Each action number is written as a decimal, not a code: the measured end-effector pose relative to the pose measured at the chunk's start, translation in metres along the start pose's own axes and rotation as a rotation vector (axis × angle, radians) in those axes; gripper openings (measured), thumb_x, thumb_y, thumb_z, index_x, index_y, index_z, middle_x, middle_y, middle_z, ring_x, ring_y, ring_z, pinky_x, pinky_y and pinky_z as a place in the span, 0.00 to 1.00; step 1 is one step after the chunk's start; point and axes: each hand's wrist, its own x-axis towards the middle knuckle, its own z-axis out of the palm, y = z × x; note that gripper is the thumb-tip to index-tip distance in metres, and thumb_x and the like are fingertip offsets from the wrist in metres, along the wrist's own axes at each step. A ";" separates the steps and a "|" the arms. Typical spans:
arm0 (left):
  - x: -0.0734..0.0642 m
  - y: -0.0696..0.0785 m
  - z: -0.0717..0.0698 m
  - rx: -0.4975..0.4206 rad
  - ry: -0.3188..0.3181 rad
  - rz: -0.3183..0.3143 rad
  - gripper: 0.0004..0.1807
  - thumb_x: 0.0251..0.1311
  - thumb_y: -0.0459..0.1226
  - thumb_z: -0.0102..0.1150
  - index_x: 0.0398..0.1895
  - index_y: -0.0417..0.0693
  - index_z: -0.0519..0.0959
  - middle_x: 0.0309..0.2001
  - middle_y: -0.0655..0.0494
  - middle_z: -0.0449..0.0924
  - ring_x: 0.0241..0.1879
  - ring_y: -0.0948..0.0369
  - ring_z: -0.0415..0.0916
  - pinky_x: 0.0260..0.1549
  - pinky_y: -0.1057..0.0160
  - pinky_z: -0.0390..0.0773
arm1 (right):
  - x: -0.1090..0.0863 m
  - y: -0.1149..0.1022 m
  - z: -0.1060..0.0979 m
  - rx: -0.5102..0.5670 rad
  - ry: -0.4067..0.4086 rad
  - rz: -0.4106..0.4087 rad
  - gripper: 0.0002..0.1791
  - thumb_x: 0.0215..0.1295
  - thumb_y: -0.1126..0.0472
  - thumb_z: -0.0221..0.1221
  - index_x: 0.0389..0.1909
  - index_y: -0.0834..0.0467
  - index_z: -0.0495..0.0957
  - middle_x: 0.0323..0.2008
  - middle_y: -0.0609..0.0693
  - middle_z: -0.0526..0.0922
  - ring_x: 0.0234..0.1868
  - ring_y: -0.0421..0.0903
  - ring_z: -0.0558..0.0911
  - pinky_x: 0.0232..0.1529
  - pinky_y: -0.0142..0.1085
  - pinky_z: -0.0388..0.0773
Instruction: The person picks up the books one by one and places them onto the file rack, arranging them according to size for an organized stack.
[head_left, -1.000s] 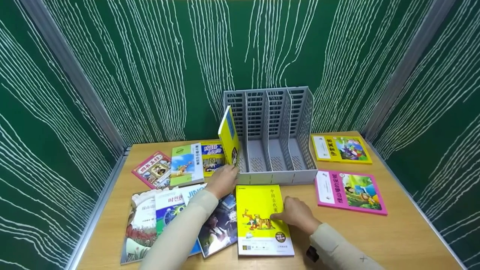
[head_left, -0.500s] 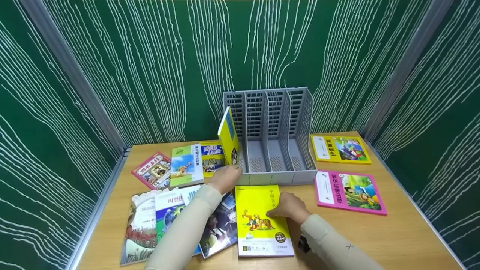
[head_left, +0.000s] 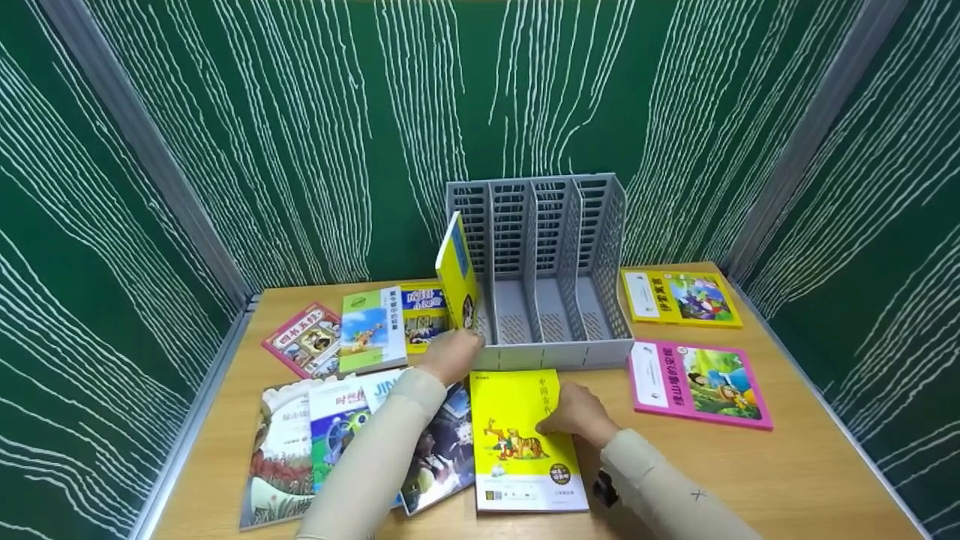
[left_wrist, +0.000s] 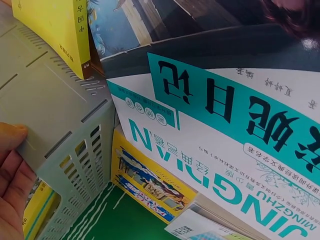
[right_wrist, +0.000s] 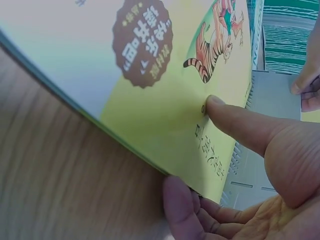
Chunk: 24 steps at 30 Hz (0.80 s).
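Observation:
In the head view, my right hand pinches the right edge of a yellow-covered book lying on the table. The right wrist view shows the thumb on its cover and the fingertips at its edge. My left hand grips the front left corner of a grey magazine file rack. In the left wrist view, its thumb lies on the rack's front panel and the other fingers curl behind it. Another yellow book stands upright in the rack's leftmost compartment.
Several books lie on the left, among them a JINGDIAN book, a green-and-white book and a red-bordered book. A yellow book and a pink book lie on the right. Green walls enclose the table.
Early on, my right hand shifted slightly left and up along the book's edge, and my left hand slightly right along the rack's corner. Over the last half second both stayed nearly still.

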 end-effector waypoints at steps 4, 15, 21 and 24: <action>0.000 -0.002 0.001 0.023 0.031 0.037 0.11 0.73 0.24 0.59 0.45 0.42 0.90 0.40 0.46 0.92 0.39 0.51 0.91 0.41 0.56 0.92 | 0.001 -0.001 0.000 0.011 0.004 0.019 0.23 0.43 0.65 0.85 0.39 0.63 0.84 0.31 0.53 0.83 0.31 0.48 0.80 0.33 0.35 0.77; 0.002 -0.005 0.001 0.050 0.017 0.026 0.10 0.75 0.27 0.60 0.47 0.43 0.90 0.40 0.47 0.92 0.38 0.53 0.90 0.41 0.57 0.91 | 0.004 0.002 0.001 0.024 -0.017 0.070 0.25 0.47 0.63 0.84 0.44 0.64 0.82 0.35 0.55 0.83 0.35 0.50 0.82 0.40 0.39 0.83; 0.001 -0.003 0.001 0.049 0.010 0.033 0.11 0.77 0.29 0.59 0.46 0.44 0.91 0.40 0.48 0.93 0.38 0.54 0.90 0.40 0.57 0.91 | 0.002 0.008 -0.002 0.055 -0.009 0.065 0.27 0.44 0.64 0.84 0.42 0.65 0.80 0.34 0.56 0.82 0.35 0.50 0.81 0.39 0.38 0.82; 0.001 -0.003 -0.001 0.048 0.010 0.030 0.11 0.77 0.29 0.58 0.47 0.44 0.91 0.40 0.48 0.92 0.37 0.54 0.90 0.40 0.58 0.90 | 0.001 0.010 -0.005 0.112 -0.020 0.070 0.30 0.46 0.65 0.83 0.47 0.66 0.76 0.38 0.58 0.82 0.37 0.51 0.83 0.43 0.40 0.85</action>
